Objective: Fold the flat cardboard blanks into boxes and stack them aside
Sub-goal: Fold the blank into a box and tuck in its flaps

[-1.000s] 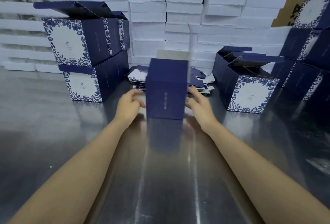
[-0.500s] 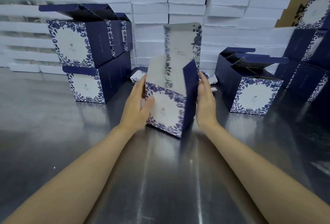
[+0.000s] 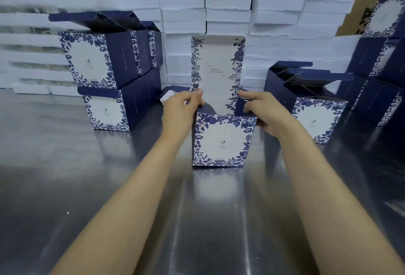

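— Head view, from the left: what's past the left hand [image 3: 179, 108]?
— Two stacked boxes [image 3: 105, 77]. Its fingers [image 3: 194, 98] grip the left side of the open box [image 3: 223, 141], upright on the counter [image 3: 109, 187] between both hands. The right hand [image 3: 267, 114] pinches its dark right flap [image 3: 240, 107].

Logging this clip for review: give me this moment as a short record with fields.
Surface: steel table
Box in work: centre box, upright, lid flap raised
Left hand: fingers grip its top left edge
Right hand: pinches its right side flap
Set aside: two-box stack at left, open box at right
Behind: flat blanks, white slabs
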Demonstrator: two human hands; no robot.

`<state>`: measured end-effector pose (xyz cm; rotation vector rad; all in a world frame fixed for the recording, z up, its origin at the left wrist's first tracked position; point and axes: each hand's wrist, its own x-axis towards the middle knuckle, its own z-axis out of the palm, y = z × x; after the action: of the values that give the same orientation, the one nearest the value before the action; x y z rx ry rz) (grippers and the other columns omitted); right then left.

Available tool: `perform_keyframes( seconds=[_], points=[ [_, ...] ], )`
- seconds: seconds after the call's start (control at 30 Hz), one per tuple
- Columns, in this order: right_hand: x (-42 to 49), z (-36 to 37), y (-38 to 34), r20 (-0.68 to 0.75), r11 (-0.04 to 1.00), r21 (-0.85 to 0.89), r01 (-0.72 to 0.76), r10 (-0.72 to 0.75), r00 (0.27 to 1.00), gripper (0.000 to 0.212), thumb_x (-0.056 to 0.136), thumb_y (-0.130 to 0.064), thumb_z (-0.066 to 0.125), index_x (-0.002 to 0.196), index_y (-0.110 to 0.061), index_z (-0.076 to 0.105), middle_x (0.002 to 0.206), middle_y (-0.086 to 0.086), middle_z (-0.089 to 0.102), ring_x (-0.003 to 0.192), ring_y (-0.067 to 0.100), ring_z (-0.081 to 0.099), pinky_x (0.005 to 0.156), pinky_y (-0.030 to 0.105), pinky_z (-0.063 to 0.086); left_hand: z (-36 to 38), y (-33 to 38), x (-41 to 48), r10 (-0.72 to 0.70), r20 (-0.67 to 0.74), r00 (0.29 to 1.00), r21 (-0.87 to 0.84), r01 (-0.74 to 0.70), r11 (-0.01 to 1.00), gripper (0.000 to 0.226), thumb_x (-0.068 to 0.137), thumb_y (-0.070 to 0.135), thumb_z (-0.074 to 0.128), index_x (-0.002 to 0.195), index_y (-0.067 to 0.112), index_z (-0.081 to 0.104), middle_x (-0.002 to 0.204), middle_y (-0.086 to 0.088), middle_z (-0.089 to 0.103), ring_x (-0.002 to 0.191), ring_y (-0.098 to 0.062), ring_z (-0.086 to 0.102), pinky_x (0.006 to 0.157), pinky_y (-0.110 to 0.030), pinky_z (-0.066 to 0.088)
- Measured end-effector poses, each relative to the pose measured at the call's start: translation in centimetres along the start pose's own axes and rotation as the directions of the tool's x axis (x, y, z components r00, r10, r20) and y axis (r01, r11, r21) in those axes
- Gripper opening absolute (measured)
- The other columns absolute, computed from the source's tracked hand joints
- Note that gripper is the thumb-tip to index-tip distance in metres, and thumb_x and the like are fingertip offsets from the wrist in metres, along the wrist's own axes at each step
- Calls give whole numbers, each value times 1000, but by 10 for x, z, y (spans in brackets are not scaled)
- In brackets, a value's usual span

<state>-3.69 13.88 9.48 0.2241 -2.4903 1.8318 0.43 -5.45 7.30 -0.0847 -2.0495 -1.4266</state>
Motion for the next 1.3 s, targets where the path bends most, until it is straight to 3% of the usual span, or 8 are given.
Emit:
perform_keyframes(
  seconds=[0.1,0.17,0.3,0.4,0.53,0.83,1.07,1.3],
  points=[
    [-3,2,-2,-49,990,127,-62,68,996,48,86,7,55,125,-18,65,108,0,66,86,10,59,63,18,45,4,10,8,-217,37,975,-101,220,970,23,86,13,68,108,17,60,113,-2,58,96,-14,61,88,-31,51],
    [-4,3,-5,-88,996,76,-41,48,995,41,83,0,66,120,-16,67,88,-2,69,68,8,61,49,14,44,-3,17,15,-281,153,947,-40,290,956,13,85,5,65,88,18,61,93,-4,60,80,-9,62,67,-20,50],
    [-3,3,-13,-155,963,-269,15,-59,986,26,79,-14,74,105,-9,74,82,2,69,70,13,59,57,25,49,-12,30,22,-238,142,961,528,130,840,13,82,8,61,73,17,58,73,-3,55,73,-20,52,65,-26,44],
    [-2,10,-22,-202,885,-462,61,-172,964,23,81,-15,69,75,7,66,70,19,65,65,27,56,63,37,52,-9,35,21,-212,72,975,652,115,750,7,84,9,61,81,15,58,88,-5,61,86,-29,56,68,-30,40],
    [-7,12,-28,-148,834,-552,-2,-95,984,35,85,-20,61,58,-10,41,59,7,47,65,27,51,51,29,39,-10,37,22,-182,46,982,764,82,640,10,88,13,63,88,9,53,93,-8,56,92,-33,56,67,-34,39],
    [-17,11,-39,68,730,-679,81,-48,997,31,85,-8,44,56,-13,33,39,3,42,37,18,42,40,20,27,-24,41,23,-492,233,839,815,107,569,32,97,31,34,72,15,45,62,-7,60,55,-24,55,73,-32,43],
    [-17,14,-43,130,748,-652,123,-49,990,36,88,-18,50,56,-15,34,54,3,37,52,21,31,49,27,23,-37,53,17,-559,328,762,776,120,619,66,90,14,31,25,16,37,29,2,37,23,-9,28,39,-20,26],
    [-13,10,-36,-67,841,-534,89,-147,987,36,99,-28,46,79,0,57,84,16,64,68,26,66,66,31,47,-27,41,19,-293,47,955,753,159,639,44,100,42,29,96,9,58,104,-11,59,92,-30,51,79,-36,35]
  ],
)
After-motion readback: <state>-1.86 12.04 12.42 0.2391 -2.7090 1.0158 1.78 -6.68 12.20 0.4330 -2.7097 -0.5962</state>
